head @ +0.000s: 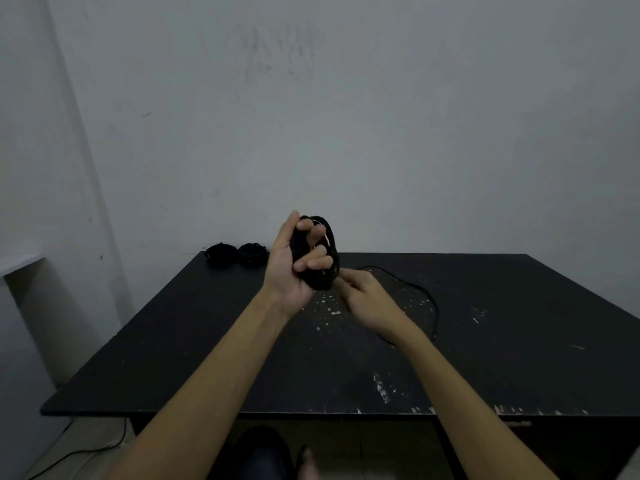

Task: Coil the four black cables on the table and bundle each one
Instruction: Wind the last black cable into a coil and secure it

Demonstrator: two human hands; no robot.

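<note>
- A coiled black cable (317, 252) is held upright above the middle of the black, paint-flecked table (173, 341), its loops wrapped in the left hand (294, 268), whose fingers curl round the bundle.
- The right hand (367, 299) sits just beside the coil's lower edge, blurred; fingers bent toward the cable, but whether they pinch it cannot be told.
- A loose black cable strand (426, 296) lies curved on the table right of the hands.
- Two finished black cable bundles (237, 254) rest side by side at the table's far left edge.
- No containers are in view.
</note>
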